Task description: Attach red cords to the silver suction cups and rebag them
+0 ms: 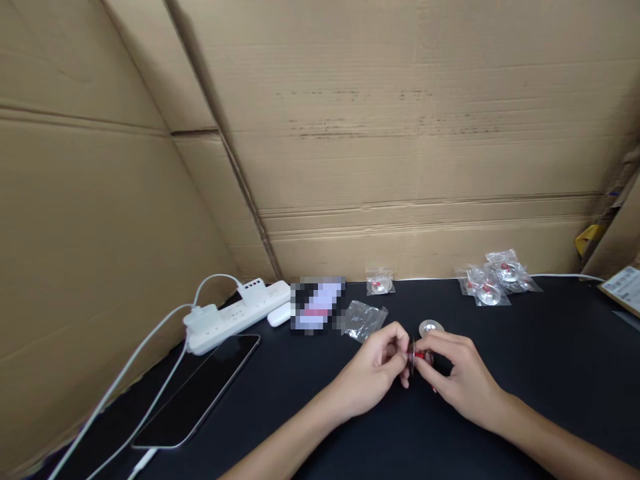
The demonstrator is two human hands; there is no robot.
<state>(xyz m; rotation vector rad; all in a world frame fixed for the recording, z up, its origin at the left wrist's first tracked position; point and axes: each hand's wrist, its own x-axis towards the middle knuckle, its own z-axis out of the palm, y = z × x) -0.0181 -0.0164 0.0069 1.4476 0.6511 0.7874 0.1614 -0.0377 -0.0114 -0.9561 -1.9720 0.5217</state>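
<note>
So both hands meet over the black worktop (550, 373): the left hand (373, 373) and right hand (460, 377) each have their grip pinched tight on a small red-and-dark part (417, 355) between them. Right behind it lies a round silver metal disc (431, 327), with an empty clear plastic bag (365, 320) just left. Further back, a pile of bagged discs (493, 280) sits by the brown cardboard wall (400, 133), while a white power strip (235, 310) and dark glossy tablet (200, 390) lie well off left.
</note>
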